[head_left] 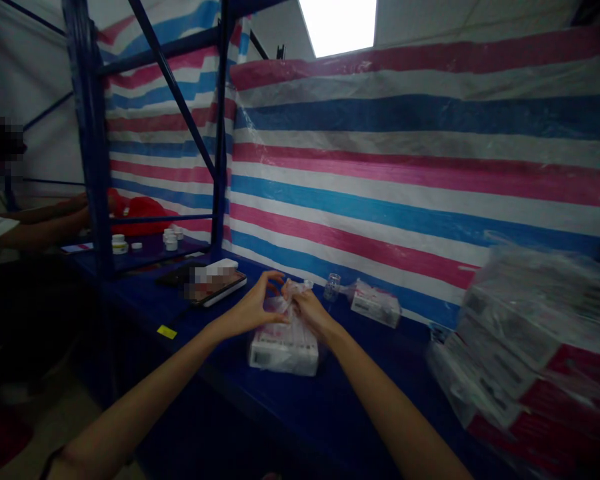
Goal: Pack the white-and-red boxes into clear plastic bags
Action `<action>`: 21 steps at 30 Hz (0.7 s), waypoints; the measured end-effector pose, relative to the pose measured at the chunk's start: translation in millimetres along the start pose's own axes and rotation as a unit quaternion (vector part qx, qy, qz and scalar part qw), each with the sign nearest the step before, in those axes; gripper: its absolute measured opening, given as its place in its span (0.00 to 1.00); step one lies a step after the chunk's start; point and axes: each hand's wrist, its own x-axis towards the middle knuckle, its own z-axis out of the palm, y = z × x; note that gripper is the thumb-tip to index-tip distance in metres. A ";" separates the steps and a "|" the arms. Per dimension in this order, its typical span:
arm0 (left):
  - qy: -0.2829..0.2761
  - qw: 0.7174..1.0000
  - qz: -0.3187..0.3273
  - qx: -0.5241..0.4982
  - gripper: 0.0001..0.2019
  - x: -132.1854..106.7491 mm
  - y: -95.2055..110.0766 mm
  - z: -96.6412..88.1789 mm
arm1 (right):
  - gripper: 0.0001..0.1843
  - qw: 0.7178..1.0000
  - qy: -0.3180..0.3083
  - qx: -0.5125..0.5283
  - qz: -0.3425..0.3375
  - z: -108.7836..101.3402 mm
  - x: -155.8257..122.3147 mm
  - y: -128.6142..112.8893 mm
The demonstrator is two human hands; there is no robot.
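Observation:
A white box in a clear plastic bag [283, 353] rests on the blue tabletop in front of me. My right hand [311, 310] is closed on the bunched upper part of the bag. On the bag's left side, my left hand [264, 303] curves with thumb and fingers apart, close to the gathered plastic. The bag's neck is partly hidden by my fingers. Just beyond my right hand stands a small clear glass or plastic cup [333, 287]. A second bagged box [376, 304] lies to its right.
Bagged white and magenta boxes [525, 360] are stacked at the right. On the left lie a phone [220, 288] and a yellow slip [167, 332]. White jars [119, 245] stand past a blue rack post [93, 147]. Another person's arm [45, 227] reaches toward red cloth. Striped sheeting [405, 173] hangs behind.

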 end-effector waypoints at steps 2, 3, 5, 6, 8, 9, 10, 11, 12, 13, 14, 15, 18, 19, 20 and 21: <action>-0.042 0.997 -0.066 0.005 0.18 -1.0 -10.1 7.5 | 0.22 0.998 -0.013 -0.061 -0.027 -12.4 0.6 4.7; -0.049 0.994 -0.096 0.009 0.14 -0.7 -14.1 7.4 | 0.22 0.994 -0.021 -0.101 -0.044 -17.8 0.9 6.7; -0.058 0.989 -0.133 -0.008 0.14 0.3 -19.0 2.5 | 0.20 0.979 -0.045 -0.178 -0.091 -25.2 1.0 8.0; -0.072 0.987 -0.138 -0.037 0.14 0.4 -19.9 -0.7 | 0.20 0.970 -0.061 -0.209 -0.111 -26.6 0.6 6.7; -0.097 0.977 -0.140 -0.127 0.13 -0.8 -18.9 -5.3 | 0.18 0.954 -0.092 -0.250 -0.136 -25.2 -0.9 0.4; -0.093 0.970 -0.147 -0.170 0.13 -2.2 -17.5 -6.1 | 0.18 0.949 -0.104 -0.264 -0.139 -23.1 -1.9 -4.1; -0.076 0.963 -0.159 -0.204 0.13 -3.9 -15.9 -5.7 | 0.17 0.944 -0.112 -0.276 -0.140 -20.7 -2.9 -8.8; -0.048 0.958 -0.173 -0.225 0.13 -5.8 -14.2 -4.5 | 0.16 0.940 -0.114 -0.287 -0.142 -18.6 -3.9 -13.3; -0.018 0.955 -0.184 -0.233 0.14 -7.7 -12.8 -2.6 | 0.15 0.936 -0.117 -0.299 -0.147 -17.0 -4.8 -16.9; 0.010 0.953 -0.191 -0.234 0.14 -9.4 -11.8 -0.3 | 0.13 0.930 -0.121 -0.310 -0.157 -16.2 -5.4 -19.4; 0.034 0.953 -0.193 -0.232 0.15 -10.8 -11.3 2.0 | 0.12 0.923 -0.122 -0.323 -0.169 -16.2 -5.9 -20.6; 0.049 0.953 -0.194 -0.228 0.16 -11.8 -11.4 4.1 | 0.10 0.916 -0.120 -0.338 -0.181 -17.0 -6.1 -20.4; 0.041 0.944 -0.226 -0.239 0.18 -12.1 -16.3 8.4 | 0.09 0.888 -0.070 -0.402 -0.211 -21.0 -6.0 -13.8; 0.024 0.935 -0.248 -0.253 0.19 -11.3 -19.1 9.1 | 0.09 0.876 -0.044 -0.428 -0.218 -21.8 -5.9 -10.7; 0.008 0.924 -0.270 -0.271 0.20 -10.2 -22.1 9.4 | 0.09 0.862 -0.021 -0.454 -0.222 -22.1 -6.0 -7.8; -0.005 0.913 -0.285 -0.291 0.21 -8.6 -24.8 9.3 | 0.10 0.848 -0.003 -0.478 -0.226 -21.6 -6.3 -5.2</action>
